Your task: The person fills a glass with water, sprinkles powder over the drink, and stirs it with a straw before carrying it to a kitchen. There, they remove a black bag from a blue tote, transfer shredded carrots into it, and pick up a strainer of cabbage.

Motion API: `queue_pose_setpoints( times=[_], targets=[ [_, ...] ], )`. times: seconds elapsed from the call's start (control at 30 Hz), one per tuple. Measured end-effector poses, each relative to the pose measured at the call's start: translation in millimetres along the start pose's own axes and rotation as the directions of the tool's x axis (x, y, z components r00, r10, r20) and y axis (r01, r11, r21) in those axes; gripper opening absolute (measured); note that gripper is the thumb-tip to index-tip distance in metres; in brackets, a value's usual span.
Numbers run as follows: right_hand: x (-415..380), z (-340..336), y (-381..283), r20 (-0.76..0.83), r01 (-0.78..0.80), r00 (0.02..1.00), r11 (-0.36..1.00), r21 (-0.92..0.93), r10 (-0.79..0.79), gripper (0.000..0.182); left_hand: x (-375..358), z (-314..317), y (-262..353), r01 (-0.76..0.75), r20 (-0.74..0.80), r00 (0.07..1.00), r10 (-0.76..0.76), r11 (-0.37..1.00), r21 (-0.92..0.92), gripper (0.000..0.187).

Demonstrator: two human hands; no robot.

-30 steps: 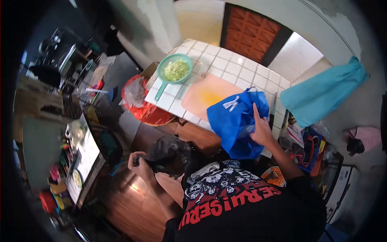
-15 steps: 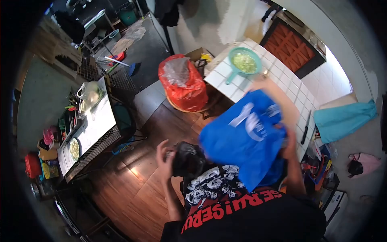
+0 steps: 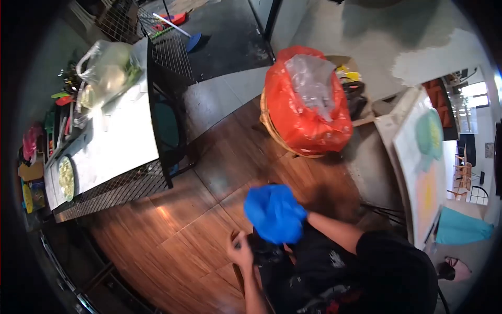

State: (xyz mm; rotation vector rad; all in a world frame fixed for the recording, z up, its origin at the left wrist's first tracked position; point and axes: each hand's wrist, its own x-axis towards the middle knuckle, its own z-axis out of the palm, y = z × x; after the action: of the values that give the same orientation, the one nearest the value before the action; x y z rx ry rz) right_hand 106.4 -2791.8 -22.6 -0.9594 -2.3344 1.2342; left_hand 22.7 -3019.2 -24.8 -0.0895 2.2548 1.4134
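Observation:
My left hand (image 3: pixel 241 250) is closed on a crumpled black plastic bag (image 3: pixel 266 250), low in front of my body. Just above and to the right of it is a blue bag (image 3: pixel 276 212), bunched up and slightly blurred. My right forearm reaches in from the right, and my right hand (image 3: pixel 288 247) is mostly covered by the blue bag it holds. Most of its fingers are hidden. The two bags are close together, with the blue one partly over the black one.
A red plastic bag (image 3: pixel 308 112) fills a round basket ahead. On the left table (image 3: pixel 128 133) are a clear bag of vegetables (image 3: pixel 112 70) and a plate of chopped food (image 3: pixel 66 177). At right, a green strainer (image 3: pixel 430 133) sits on a tiled table (image 3: pixel 408 141).
The blue bag, spread wide before, is now bunched smaller and has moved left and down towards the black bag. My view has swung right and down, away from the tiled table.

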Motion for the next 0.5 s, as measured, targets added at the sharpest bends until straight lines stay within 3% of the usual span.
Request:
queue_pose_setpoints(
  times=[0.03,0.07,0.1,0.17,0.2,0.27,0.3,0.33,0.43,0.5],
  targets=[
    [32.5,28.5,27.5,0.007,-0.021,1.000,1.000,-0.007,0.021,0.044,15.9,-13.3,-22.4,-0.028,-0.111,0.993,0.046,0.987,0.160,0.024],
    [61.3,45.5,61.9,0.014,-0.047,0.999,0.999,-0.013,0.047,0.045,24.7,-23.4,-30.9,0.076,-0.154,0.986,-0.060,0.992,0.105,0.022],
    [89.3,71.3,92.6,0.016,-0.075,0.997,0.997,-0.019,0.075,0.045,33.1,-37.8,-70.7,-0.037,-0.186,0.980,0.074,0.979,0.199,0.023],
    [128.8,98.7,165.3,0.026,-0.128,0.991,0.991,-0.034,0.129,0.046,34.8,-71.2,-132.8,0.056,-0.181,0.984,0.000,0.951,0.305,0.021],
    [136.0,111.2,198.4,0.023,-0.156,0.987,0.987,-0.044,0.157,0.047,35.0,-87.9,-165.0,0.018,-0.145,0.989,0.043,0.918,0.395,0.022],
    [161.2,127.6,264.9,0.013,-0.213,0.977,0.975,-0.060,0.214,0.047,36.3,-85.3,-168.1,0.031,-0.146,0.989,0.033,0.908,0.418,0.022],
    [173.6,140.6,290.7,0.002,-0.234,0.972,0.970,-0.064,0.235,0.048,33.6,-112.2,-219.9,0.084,-0.159,0.987,-0.029,0.931,0.356,0.021],
    [179.1,142.8,320.8,-0.003,-0.255,0.967,0.964,-0.070,0.255,0.048,36.9,-91.8,-183.2,0.261,-0.238,0.955,-0.180,0.888,0.378,0.022],
    [187.0,156.1,397.3,-0.013,-0.318,0.948,0.944,-0.087,0.318,0.050,44.7,-97.7,-221.5,0.245,-0.226,0.961,-0.157,0.861,0.446,0.023],
    [193.4,155.3,440.1,-0.022,-0.359,0.933,0.928,-0.100,0.358,0.051,54.7,-97.6,-237.7,0.361,-0.205,0.932,-0.299,0.815,0.453,0.023]
  ],
)
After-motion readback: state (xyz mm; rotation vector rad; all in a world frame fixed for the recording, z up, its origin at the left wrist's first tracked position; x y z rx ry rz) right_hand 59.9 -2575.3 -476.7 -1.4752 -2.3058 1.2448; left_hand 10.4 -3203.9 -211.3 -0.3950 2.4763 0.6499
